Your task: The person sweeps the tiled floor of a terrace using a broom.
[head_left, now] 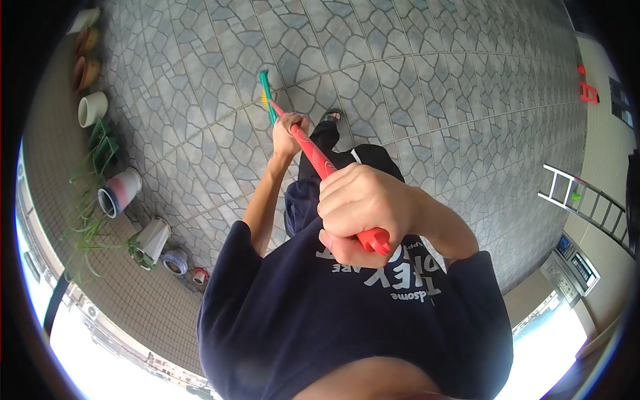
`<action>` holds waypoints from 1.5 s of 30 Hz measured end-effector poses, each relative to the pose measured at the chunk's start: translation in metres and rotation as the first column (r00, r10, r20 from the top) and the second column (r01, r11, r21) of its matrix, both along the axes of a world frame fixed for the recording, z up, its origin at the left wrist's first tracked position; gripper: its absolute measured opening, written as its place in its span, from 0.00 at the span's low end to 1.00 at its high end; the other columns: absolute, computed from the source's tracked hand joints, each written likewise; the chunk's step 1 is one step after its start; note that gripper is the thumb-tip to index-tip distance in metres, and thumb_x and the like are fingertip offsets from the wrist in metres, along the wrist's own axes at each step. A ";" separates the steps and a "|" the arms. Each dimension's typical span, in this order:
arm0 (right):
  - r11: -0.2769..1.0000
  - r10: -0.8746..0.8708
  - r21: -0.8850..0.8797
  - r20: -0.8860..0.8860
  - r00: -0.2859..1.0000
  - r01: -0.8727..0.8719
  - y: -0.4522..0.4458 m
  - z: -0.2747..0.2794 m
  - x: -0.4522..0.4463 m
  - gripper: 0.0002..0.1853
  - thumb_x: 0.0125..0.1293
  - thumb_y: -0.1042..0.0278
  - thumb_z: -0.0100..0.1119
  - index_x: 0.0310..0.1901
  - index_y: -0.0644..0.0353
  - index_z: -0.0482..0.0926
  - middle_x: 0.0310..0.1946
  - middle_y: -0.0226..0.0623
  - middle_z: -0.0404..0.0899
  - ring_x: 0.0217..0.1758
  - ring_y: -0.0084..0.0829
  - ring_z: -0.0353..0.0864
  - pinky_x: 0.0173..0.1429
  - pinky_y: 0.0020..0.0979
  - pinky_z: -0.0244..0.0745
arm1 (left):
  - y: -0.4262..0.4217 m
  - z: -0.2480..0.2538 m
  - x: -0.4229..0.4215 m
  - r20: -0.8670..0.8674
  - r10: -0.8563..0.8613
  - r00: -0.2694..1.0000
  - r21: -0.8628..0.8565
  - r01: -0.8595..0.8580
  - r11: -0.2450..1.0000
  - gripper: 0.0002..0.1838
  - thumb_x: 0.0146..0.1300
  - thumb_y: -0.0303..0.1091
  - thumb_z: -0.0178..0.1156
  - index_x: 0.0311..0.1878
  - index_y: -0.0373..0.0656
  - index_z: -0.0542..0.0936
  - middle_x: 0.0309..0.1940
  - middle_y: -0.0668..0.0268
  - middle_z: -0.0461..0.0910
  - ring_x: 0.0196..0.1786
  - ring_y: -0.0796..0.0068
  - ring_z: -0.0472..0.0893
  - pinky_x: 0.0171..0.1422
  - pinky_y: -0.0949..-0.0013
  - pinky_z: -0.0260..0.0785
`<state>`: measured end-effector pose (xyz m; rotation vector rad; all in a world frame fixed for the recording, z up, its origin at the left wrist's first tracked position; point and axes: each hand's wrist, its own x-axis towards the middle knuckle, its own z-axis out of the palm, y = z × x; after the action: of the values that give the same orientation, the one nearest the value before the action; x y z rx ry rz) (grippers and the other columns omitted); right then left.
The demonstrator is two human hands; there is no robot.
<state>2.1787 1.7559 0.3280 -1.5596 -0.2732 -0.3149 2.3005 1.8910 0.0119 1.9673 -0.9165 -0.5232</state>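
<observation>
A broom with a red patterned handle (312, 149) slants from my chest out toward the tiled floor. Near the top end, my right hand (363, 210) is wrapped round the handle, with the red end cap poking out below the fist. Farther down the shaft, my left hand (291, 131) is closed round it too. Beyond that hand the green broom head (266, 85) with yellow bristles is at the floor; whether it touches the tiles I cannot tell. Part of the head is hidden behind my left hand.
Several flowerpots (121, 191) and plants line the wall on the left. A metal ladder (587, 203) leans at the right wall, and a red stool (588, 92) is farther back. My sandalled foot (331, 116) is close to the broom head. Stone-patterned tiles (440, 87) cover the floor.
</observation>
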 end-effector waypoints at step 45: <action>1.000 0.010 0.001 0.073 0.997 -0.010 -0.481 0.010 -0.366 0.18 0.43 0.83 0.59 0.15 0.55 0.57 0.14 0.29 0.57 0.13 0.33 0.59 0.23 0.32 0.59 | -0.485 0.017 -0.381 -0.019 0.038 0.999 -0.090 -0.039 0.995 0.12 0.50 0.28 0.66 0.19 0.41 0.71 0.20 0.63 0.72 0.31 0.57 0.76 0.44 0.54 0.66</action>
<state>1.8127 1.2751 0.3376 -1.5472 -0.3375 -0.3649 1.9192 1.4056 0.0285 1.8924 -0.8749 -0.4682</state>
